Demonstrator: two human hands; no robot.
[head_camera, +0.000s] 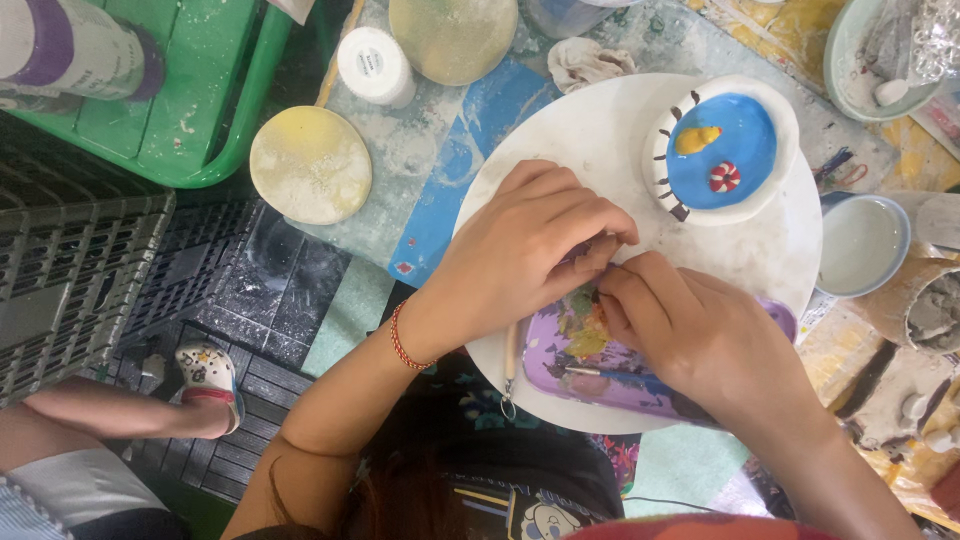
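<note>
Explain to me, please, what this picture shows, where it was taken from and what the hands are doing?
The one picture comes from a camera worn on a person's head, looking straight down at a messy craft table. There is no machine: the left hand and right hand are the person's own. Their fingertips meet over a purple palette with paint blobs, pinching something too small to make out. A brush lies on the palette. All this sits on a round white board, next to a blue-painted clay dish. Around it are a yellow disc, a white jar and a cup.

Both hands' fingers (600, 262) pinched together over purple painted tray (570, 365), white round board (600, 140), blue-glazed dish (722, 150)
</note>
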